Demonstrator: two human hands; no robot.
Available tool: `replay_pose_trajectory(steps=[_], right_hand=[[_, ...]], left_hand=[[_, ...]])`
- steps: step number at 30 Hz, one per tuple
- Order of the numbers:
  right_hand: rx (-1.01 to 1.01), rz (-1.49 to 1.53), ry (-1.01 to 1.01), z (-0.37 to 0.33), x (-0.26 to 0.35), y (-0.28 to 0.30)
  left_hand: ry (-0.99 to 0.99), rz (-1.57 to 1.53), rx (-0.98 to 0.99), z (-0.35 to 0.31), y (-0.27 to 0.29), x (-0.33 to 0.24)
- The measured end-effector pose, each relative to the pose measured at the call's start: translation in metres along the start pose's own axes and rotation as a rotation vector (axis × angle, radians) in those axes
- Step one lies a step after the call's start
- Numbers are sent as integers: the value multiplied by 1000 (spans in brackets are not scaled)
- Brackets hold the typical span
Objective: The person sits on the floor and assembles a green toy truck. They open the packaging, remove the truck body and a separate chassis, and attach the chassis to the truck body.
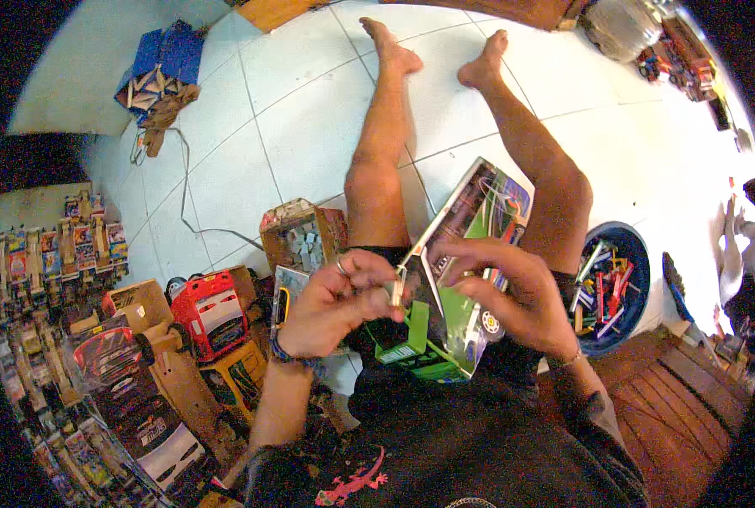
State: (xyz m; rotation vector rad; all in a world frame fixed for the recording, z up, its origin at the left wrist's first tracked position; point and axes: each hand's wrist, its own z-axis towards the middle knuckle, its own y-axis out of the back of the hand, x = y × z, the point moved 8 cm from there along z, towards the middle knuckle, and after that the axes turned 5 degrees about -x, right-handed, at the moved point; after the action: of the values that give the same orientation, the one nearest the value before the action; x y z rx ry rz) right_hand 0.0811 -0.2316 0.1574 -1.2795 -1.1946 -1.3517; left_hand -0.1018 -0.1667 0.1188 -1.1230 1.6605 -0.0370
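Note:
My left hand (331, 309) pinches a small pale strip-like piece (400, 288) between thumb and fingertips, above my lap. My right hand (517, 292) hovers just to the right of it, fingers curled and apart, with nothing clear between them. Under both hands, across my thighs, lies a printed green, white and black toy-vehicle panel (458, 339) with a wheel picture near its right edge. A bright green frame-like part (405, 339) sits at the panel's near left end. Part of the panel is hidden behind my right fingers.
A cardboard box (303, 241) of small grey blocks stands left of my legs. At the right is a dark blue tub (619, 296) of coloured sticks. Toy trucks, including a red one (212, 313), crowd the left. A blue bag (164, 72) sits far left; a wooden slatted surface (657, 406) is near right.

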Motion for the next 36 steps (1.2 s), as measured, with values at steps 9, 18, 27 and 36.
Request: replay_pose_trajectory(steps=[9, 18, 27, 36], right_hand=[[115, 226, -79, -2, -11, -28], [211, 160, 80, -19, -26, -43], [281, 292, 31, -35, -29, -43], [112, 53, -19, -48, -38, -33]], left_hand=[[150, -342, -188, -33, -32, 49], [72, -232, -403, -59, -46, 60], [84, 173, -469, -74, -52, 60], [-39, 461, -635, -81, -54, 66]])
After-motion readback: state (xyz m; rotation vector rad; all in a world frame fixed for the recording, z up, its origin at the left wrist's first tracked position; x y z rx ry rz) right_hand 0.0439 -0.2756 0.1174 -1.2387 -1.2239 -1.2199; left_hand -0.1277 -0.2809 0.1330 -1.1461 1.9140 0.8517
